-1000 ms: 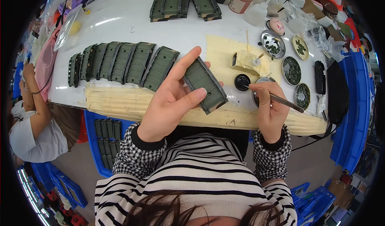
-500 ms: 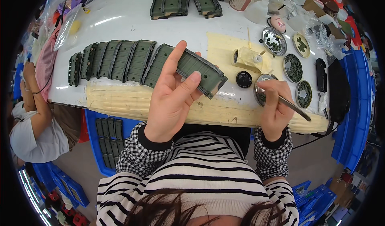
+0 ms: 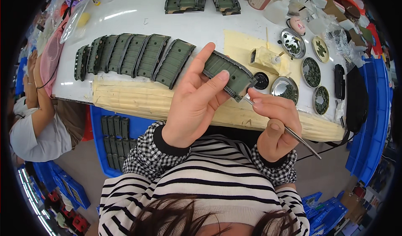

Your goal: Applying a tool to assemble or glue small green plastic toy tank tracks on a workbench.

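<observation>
Green ridged panel (image 3: pixel 229 75) — pinched in left hand (image 3: pixel 197 106).

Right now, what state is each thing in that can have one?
Left hand: fingers closed on the dark green part, held up over the table edge.
Dark green part: held, tilted, off the table.
Right hand: fingers pinched on the thin metal tool.
Thin metal tool: held, its tip at the part's edge.
Row of green parts: lying overlapped on the white table.
Round metal dishes: open, holding dark green bits.
</observation>
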A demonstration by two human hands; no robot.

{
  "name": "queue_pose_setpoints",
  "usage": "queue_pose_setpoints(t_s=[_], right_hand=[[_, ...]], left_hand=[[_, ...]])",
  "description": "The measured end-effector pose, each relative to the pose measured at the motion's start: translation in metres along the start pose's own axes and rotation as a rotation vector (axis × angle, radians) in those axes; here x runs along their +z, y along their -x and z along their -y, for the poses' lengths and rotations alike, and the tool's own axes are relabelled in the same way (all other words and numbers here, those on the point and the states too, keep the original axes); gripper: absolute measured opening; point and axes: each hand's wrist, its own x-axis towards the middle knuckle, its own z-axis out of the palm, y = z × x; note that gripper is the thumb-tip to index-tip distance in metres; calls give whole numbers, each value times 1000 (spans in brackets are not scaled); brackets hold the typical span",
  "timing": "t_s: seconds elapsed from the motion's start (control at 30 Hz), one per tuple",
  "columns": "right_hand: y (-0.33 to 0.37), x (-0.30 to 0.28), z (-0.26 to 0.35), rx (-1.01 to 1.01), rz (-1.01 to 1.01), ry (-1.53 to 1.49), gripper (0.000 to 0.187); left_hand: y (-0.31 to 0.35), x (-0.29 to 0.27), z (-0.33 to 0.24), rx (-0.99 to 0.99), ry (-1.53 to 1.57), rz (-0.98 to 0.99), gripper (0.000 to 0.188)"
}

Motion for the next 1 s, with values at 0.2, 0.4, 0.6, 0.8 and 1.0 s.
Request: queue_pose_setpoints(t_s=[0.2,0.4,0.6,0.8,1.0], right_hand=[[1,2,-5,-2,-19,18,19],[1,5,-5,-2,-35,40,18],[0,6,-6,-15,-35,48,16],[-2,3,-2,-27,28,137,16],[-2,4,5,-48,61,231,21]], left_hand=[[1,0,3,26,-24,-20,55],[1,-1,4,35,-26,-28,55],[1,-2,4,40,-18,-23,55],[1,-4,5,40,-13,-18,55],[1,-5,4,26,-19,0,56]])
